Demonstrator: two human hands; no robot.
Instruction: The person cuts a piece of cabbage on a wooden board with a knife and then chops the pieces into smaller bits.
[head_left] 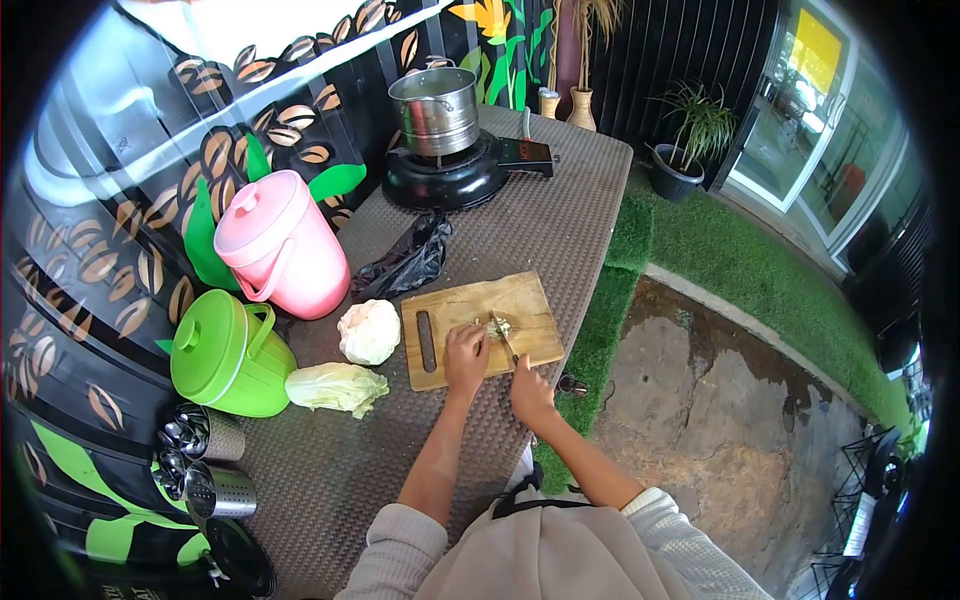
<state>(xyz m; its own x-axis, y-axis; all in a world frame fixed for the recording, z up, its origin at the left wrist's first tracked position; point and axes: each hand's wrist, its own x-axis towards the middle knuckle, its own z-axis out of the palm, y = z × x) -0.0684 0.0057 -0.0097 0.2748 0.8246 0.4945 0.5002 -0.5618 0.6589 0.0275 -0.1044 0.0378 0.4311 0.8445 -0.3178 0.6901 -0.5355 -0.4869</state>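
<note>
My right hand (532,392) is closed around the handle of a knife (507,342), whose blade points away from me over a wooden cutting board (535,295). Small pale chopped pieces (500,327) lie on the board beside the blade. Just left of the knife, my left hand (466,358) rests on the board with its fingers bent and pressed together. What lies under those fingertips is mostly hidden. Left of the board sit a round whitish vegetable head (369,332) and a long pale-green cabbage (337,389).
A steel pot (435,110) stands on a black portable stove (445,180) at the far end. A black plastic bag (408,258), pink container (285,245) and green container (235,355) line the left. Cutlery holders (222,492) stand nearer. The table's right edge borders artificial grass (598,370).
</note>
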